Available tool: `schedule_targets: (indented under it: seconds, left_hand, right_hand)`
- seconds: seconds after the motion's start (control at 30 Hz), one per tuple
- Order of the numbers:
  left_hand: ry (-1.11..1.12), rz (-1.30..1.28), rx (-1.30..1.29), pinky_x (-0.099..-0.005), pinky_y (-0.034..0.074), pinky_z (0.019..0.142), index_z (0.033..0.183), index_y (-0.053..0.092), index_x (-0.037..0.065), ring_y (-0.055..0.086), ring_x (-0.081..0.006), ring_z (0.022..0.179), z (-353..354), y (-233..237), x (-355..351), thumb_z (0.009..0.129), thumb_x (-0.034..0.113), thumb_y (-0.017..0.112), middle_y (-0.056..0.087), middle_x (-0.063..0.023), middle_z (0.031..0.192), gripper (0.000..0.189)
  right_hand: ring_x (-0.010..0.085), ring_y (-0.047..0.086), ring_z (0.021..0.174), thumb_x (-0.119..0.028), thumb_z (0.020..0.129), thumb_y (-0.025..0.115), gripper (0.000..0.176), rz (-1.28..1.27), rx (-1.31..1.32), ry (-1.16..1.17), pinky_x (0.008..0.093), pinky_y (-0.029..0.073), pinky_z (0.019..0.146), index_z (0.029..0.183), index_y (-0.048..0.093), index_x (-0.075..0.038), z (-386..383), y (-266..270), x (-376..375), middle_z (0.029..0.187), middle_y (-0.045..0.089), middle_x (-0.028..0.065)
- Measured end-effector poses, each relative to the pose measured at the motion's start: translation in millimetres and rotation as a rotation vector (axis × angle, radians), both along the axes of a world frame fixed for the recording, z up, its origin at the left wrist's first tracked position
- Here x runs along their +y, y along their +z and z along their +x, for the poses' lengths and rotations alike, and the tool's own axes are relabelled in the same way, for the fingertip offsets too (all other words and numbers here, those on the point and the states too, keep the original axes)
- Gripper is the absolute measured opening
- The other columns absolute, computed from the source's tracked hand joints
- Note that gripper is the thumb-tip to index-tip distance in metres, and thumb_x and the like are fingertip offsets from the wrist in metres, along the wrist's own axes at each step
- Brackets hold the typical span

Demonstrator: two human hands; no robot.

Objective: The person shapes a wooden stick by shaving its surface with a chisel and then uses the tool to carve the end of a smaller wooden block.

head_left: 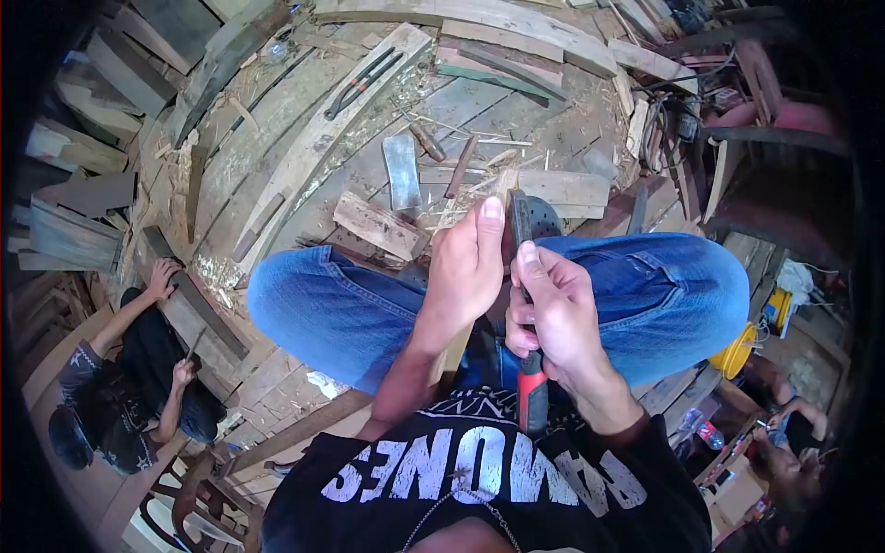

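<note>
My right hand is wrapped round a long tool with a red and black handle, its thumb on the dark metal blade that points away from me. Just left of the blade, my left hand is closed on a pale wooden piece, which shows above and below the hand. Its thumb points up beside the blade. Both hands are between my knees, over my jeans.
Pliers lie on a long plank ahead. A flat metal blade, wood offcuts and shavings cover the floor. One person sits at the left with a board; another is at the lower right.
</note>
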State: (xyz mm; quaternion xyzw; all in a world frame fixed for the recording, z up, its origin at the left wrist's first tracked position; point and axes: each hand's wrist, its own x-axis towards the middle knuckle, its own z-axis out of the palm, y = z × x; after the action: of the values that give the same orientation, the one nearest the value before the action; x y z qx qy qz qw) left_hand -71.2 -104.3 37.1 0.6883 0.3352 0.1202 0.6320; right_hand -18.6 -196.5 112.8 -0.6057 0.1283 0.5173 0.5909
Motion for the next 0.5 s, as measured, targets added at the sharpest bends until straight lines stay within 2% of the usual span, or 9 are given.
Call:
schedule_targets:
  seconds: [0.13, 0.43, 0.5]
  left_hand:
    - [-0.003, -0.027, -0.014, -0.0421, 0.044, 0.054, 0.083, 0.055, 0.0, 0.057, -0.033, 0.053, -2, 3, -2, 0.103, 0.034, 0.037, 0.053, -0.0176, 0.058, 0.044]
    - [-0.055, 0.032, -0.029, -0.0441, 0.044, 0.057, 0.084, 0.056, 0.0, 0.059, -0.0378, 0.059, -4, 3, -9, 0.102, 0.033, 0.036, 0.053, -0.02, 0.06, 0.043]
    - [-0.085, -0.011, -0.003, -0.0452, 0.045, 0.058, 0.084, 0.057, 0.0, 0.06, -0.0378, 0.06, -4, 5, -8, 0.102, 0.035, 0.035, 0.055, -0.0194, 0.062, 0.045]
  right_hand:
    - [0.0087, 0.031, 0.032, -0.032, 0.101, 0.045, 0.033, 0.009, 0.1, -0.044, 0.026, 0.028, 0.032, 0.08, 0.044, -0.007, 1, 13, 0, 0.049, 0.033, -0.0018]
    - [0.0082, 0.033, 0.035, -0.03, 0.101, 0.047, 0.033, -0.012, 0.098, -0.043, 0.0254, 0.029, 0.033, 0.077, 0.046, -0.006, 0, 26, -12, 0.051, 0.035, -0.0011]
    - [0.0085, 0.032, 0.032, -0.031, 0.101, 0.047, 0.033, -0.035, 0.034, -0.051, 0.0247, 0.029, 0.032, 0.079, 0.046, -0.006, -2, 24, -13, 0.049, 0.034, -0.0017]
